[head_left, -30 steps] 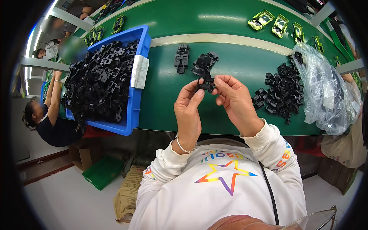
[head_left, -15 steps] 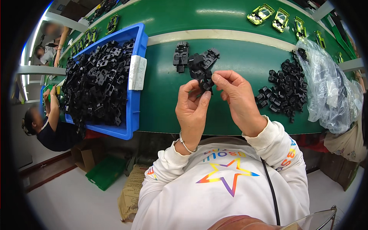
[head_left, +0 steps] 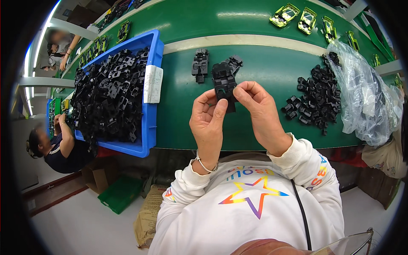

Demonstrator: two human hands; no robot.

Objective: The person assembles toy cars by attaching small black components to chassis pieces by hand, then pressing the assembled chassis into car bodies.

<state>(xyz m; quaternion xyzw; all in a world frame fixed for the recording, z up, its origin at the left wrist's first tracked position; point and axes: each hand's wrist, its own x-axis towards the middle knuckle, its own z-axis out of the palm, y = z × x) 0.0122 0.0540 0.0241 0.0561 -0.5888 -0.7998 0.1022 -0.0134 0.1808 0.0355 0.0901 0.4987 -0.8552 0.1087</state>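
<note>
Black plastic part (head_left: pixel 223 78) up in the hands, above the green worktop (head_left: pixel 265 63)! Far side, a pale ledge (head_left: pixel 246 40) crosses, yellow-green car bodies (head_left: pixel 307 20) beyond it at far right. Blue bin (head_left: pixel 149 121) on the left, heaped with black parts; small black pieces (head_left: pixel 316 100) piled right, beside a clear plastic bag (head_left: pixel 361 93). Green stretches between bin and pile, the near edge running under the wrists. And the left hand (head_left: pixel 207 117) pinches the part's near end, thumb on top! Right hand (head_left: pixel 260 108), thumb and forefinger nearly together, meets its right edge; whether it grips, I can't tell.
</note>
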